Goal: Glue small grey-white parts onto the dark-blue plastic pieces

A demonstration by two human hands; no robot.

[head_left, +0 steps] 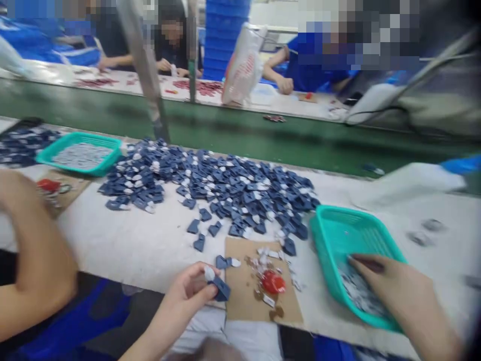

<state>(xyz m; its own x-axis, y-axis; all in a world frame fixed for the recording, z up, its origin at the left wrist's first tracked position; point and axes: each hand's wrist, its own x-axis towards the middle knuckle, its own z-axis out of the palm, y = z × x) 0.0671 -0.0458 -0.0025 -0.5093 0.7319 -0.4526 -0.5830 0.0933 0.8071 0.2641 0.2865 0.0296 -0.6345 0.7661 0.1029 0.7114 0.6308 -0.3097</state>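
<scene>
My left hand (190,293) pinches a dark blue plastic part (221,289) with a small white piece at its upper end, at the left edge of a brown cardboard sheet (240,301). My right hand (398,286) reaches into a green basket (323,250) over small pale pieces (361,293). Its fingertips are drawn together there, and what they hold, if anything, is hidden. On the cardboard lies a glossy red blob or lid (273,282) with brownish stains and small white pieces around it. Another blue part with a white tip (227,262) rests beside my left hand.
A large heap of blue parts (240,190) spreads across the white table behind the cardboard. At left are a second green basket (112,153) and a neighbour's arm (41,255). A metal post (141,65) rises behind the table; people work at a bench (270,105) beyond.
</scene>
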